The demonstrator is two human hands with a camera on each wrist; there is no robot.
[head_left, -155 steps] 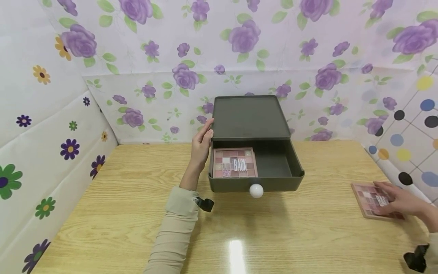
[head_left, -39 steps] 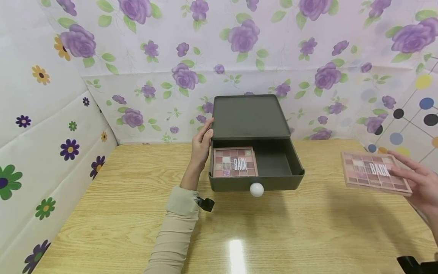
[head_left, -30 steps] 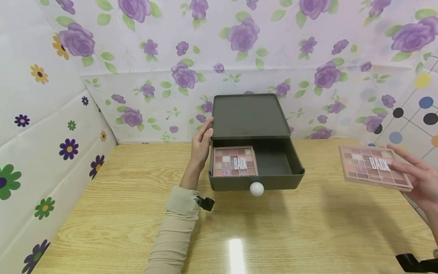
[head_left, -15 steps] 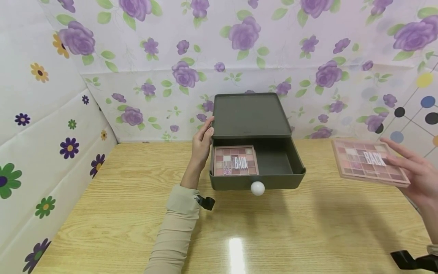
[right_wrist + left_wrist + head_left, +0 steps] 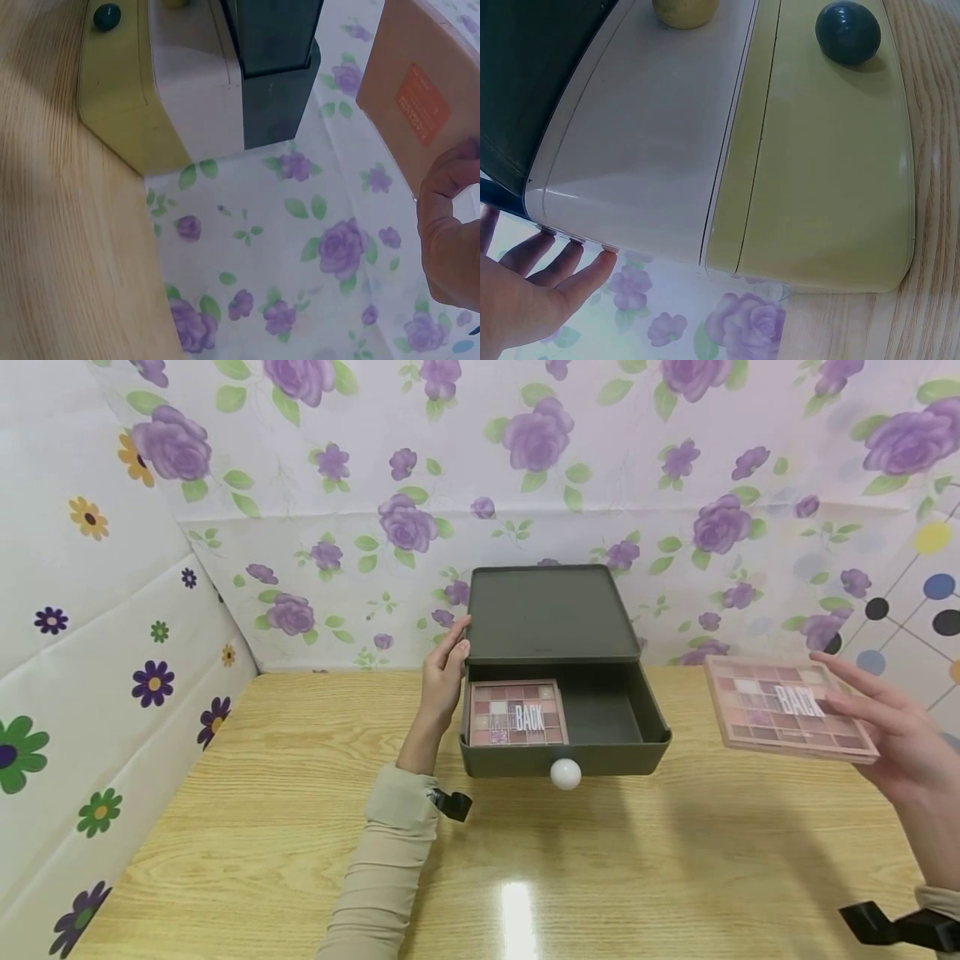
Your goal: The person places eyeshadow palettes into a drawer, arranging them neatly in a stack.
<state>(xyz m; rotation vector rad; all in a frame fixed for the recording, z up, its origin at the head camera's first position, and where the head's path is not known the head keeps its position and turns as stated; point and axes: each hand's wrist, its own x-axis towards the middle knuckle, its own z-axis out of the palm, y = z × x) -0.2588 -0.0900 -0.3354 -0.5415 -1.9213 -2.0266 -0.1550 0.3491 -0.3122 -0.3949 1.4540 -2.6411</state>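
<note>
A dark green drawer (image 5: 495, 762) with a white knob (image 5: 566, 774) stands pulled out of the dark top of a drawer unit (image 5: 551, 614). One pink eyeshadow palette (image 5: 516, 713) lies in its left half; the right half shows bare floor. My left hand (image 5: 442, 681) touches the unit's left side; the left wrist view shows the fingertips resting along the side, fingers extended. To the right of the drawer, my right hand (image 5: 900, 735) pinches a second eyeshadow palette (image 5: 772, 710) by its right end, above the table, lid up. Its orange-labelled underside shows in the right wrist view.
Below the dark tier, the unit has a white tier (image 5: 645, 135) and a yellow-green tier (image 5: 825, 165) with a dark knob (image 5: 847, 33). It stands on a wood-grain table (image 5: 300, 793). Flower-printed sheeting (image 5: 330, 560) rises behind and at both sides.
The second palette lay on the table at the right under my right hand; it is lifted now and has moved left toward the drawer. The left hand has stayed at the unit's side.
</note>
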